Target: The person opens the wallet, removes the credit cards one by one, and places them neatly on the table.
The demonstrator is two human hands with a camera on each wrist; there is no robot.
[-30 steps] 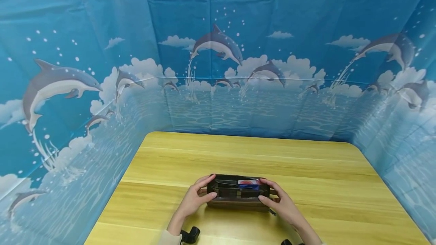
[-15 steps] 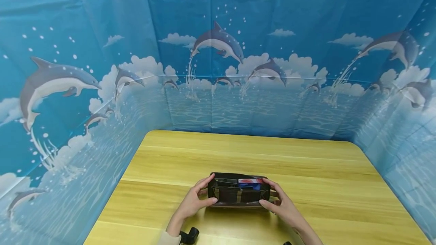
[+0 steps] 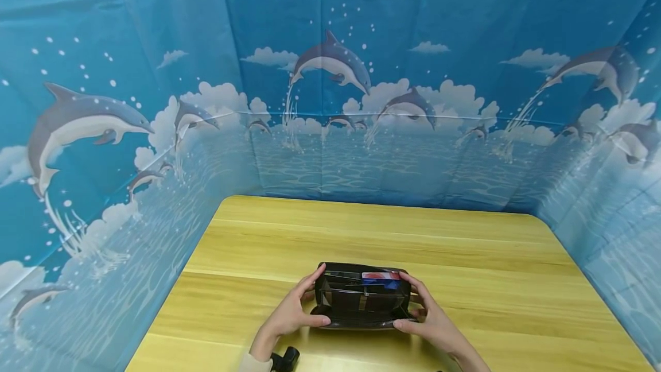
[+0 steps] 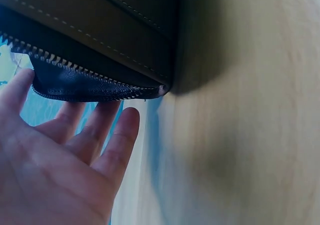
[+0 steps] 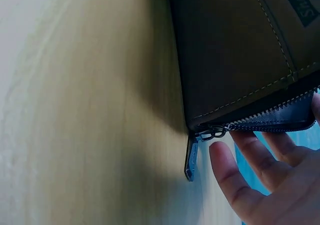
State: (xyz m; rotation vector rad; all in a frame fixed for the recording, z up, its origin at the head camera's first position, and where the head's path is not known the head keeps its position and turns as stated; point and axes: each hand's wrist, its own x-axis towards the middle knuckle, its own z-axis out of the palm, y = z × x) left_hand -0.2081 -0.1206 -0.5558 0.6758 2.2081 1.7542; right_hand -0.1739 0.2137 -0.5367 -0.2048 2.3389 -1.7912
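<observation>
A dark brown zip-around wallet [image 3: 356,321] stands with its mouth gaping upward near the front of the table. Inside show dark dividers, a middle pocket and a red-and-blue card [image 3: 382,276] in the back slots. My left hand [image 3: 295,310] holds the wallet's left end, thumb on the front rim and fingertips at the back rim. At the other end my right hand [image 3: 431,313] grips it the same way. Metal zipper teeth [image 4: 65,62] edge the opening in the left wrist view. A zipper pull [image 5: 191,157] hangs from the corner beside the right fingers.
The yellow wood-grain table [image 3: 465,257] reaches back to a blue curtain [image 3: 289,165] printed with dolphins, which also runs along both sides. A black wrist device [image 3: 286,359] sits at the left wrist below a pale sleeve [image 3: 255,362].
Both thumbs have drawn the front side of the wallet toward me, and its mouth gapes wider. More of the dark inside shows. The fingers at the back rim have barely moved.
</observation>
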